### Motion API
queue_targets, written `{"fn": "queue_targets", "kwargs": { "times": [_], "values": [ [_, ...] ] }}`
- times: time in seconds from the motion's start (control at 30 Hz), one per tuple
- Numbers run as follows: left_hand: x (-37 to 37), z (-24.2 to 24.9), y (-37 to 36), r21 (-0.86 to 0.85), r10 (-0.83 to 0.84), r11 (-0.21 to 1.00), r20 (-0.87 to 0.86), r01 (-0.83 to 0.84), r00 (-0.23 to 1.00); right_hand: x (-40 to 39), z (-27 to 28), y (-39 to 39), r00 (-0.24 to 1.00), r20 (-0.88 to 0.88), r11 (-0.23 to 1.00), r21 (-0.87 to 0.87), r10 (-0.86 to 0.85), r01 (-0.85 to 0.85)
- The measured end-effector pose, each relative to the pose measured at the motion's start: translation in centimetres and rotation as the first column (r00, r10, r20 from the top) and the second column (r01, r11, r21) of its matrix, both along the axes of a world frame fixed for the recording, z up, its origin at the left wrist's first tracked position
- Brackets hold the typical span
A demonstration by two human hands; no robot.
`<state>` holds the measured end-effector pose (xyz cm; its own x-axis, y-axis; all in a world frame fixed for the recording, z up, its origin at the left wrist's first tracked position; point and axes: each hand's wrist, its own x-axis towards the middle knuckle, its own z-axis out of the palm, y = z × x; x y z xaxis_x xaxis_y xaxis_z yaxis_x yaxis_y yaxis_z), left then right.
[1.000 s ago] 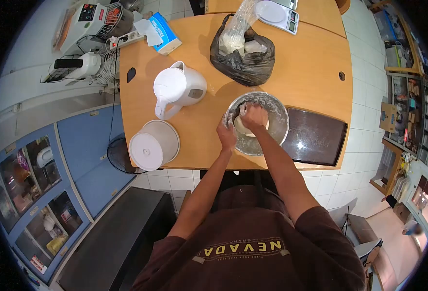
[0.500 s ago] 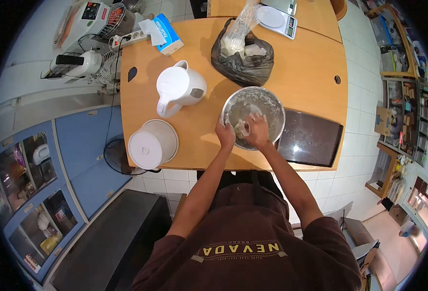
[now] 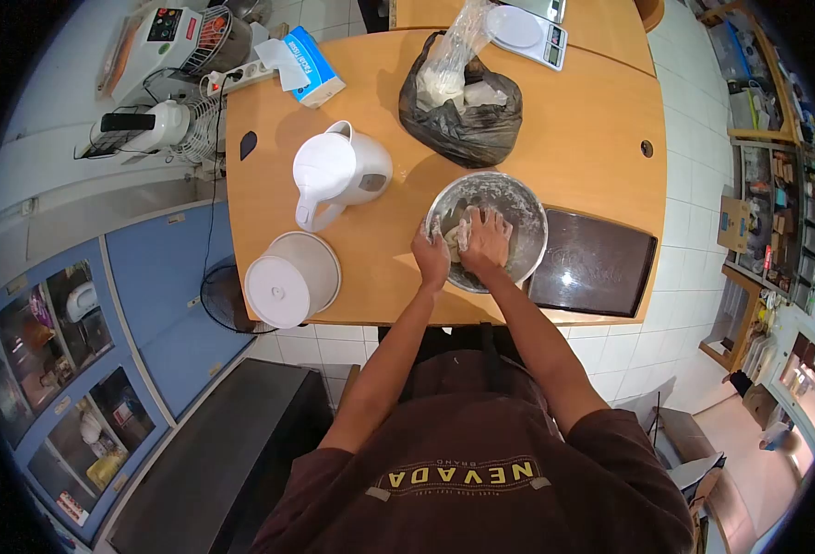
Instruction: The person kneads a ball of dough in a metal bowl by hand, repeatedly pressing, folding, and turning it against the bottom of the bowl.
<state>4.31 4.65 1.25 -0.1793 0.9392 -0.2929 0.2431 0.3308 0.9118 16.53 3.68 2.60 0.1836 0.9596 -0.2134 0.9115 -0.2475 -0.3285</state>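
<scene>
A metal mixing bowl (image 3: 524,205), its inner wall smeared with flour, stands near the front edge of the table. My left hand (image 3: 431,258) grips the bowl's left rim, with flour on the fingers. Inside, my right hand (image 3: 487,242) lies palm down on pale dough (image 3: 453,242), fingers stretched and slightly apart. The hand covers part of the dough.
Right of the bowl lies a dark baking tray (image 3: 594,263). Behind it sits a black plastic bag (image 3: 463,138) with a clear bag of white powder. A white jug (image 3: 343,171), a lidded white tub (image 3: 292,280), a tissue box (image 3: 313,74) and a kitchen scale (image 3: 529,35) are also on the table.
My right hand has gone from curled fingers holding dough to lying flatter with fingers spread on it. My left hand stays on the rim.
</scene>
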Motion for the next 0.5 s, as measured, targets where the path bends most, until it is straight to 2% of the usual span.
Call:
{"fn": "queue_targets", "kwargs": {
  "times": [0.07,0.17,0.23,0.33,0.43,0.47,0.5],
  "values": [
    [0.3,1.7,0.1,-0.012,0.003,1.0,-0.058,-0.004,0.998,0.0,0.0,0.9,1.0,0.008,0.999,-0.046,-0.017,0.017],
    [0.1,-1.3,-0.5,0.073,0.023,0.997,-0.2,-0.008,0.98,-0.2,-0.2,2.3,0.997,0.027,0.988,-0.136,-0.072,0.075],
    [0.0,-0.8,-0.2,0.046,0.005,0.999,-0.136,0.002,0.991,-0.5,-0.9,2.8,0.991,0.069,0.984,-0.124,-0.116,0.124],
    [-0.2,-1.5,0.0,0.02,0.004,1.0,-0.081,-0.003,0.997,-0.5,-1.1,3.2,0.984,0.025,0.976,-0.126,-0.175,0.176],
    [-0.3,-2.0,-0.1,-0.009,0.035,0.999,-0.037,-0.036,0.999,1.3,-2.1,2.3,0.986,-0.151,0.997,-0.017,-0.07,0.069],
    [0.0,-1.7,-0.1,-0.021,0.05,0.999,-0.018,-0.05,0.999,2.6,-6.9,1.2,0.979,-0.203,0.995,0.094,-0.023,0.043],
    [0.3,-1.4,-0.2,0.0,0.079,0.997,0.004,-0.079,0.997,3.7,-5.8,1.0,0.953,-0.297,0.994,0.063,-0.064,0.086]
  ]
}}
